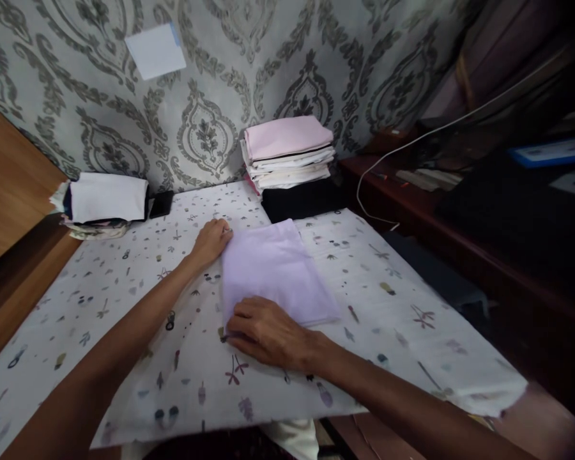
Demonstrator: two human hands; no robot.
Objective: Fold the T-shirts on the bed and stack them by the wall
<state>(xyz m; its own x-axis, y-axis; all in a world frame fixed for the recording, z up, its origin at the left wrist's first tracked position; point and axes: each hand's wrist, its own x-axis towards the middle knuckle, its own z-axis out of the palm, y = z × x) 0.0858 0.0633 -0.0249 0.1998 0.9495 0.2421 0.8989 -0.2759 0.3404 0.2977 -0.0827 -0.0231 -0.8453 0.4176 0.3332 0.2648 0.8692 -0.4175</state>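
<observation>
A folded lavender cloth (278,271) lies flat on the printed white sheet (172,358) that covers the table. At its far left corner, my left hand (213,241) is closed on the edge, fingers curled and a ring showing on one. My right hand (271,332) bends over the near left corner, its fingers closed on the cloth there. The fingertips of both hands are partly hidden, so how much fabric each one pinches does not show.
Behind the cloth stands a stack of folded pink and white fabrics (290,150) beside folded black cloth (301,201). A smaller folded pile (108,198) and a dark phone (161,204) lie at the back left. A white cable (412,142) hangs over the dark red furniture (412,211) at right.
</observation>
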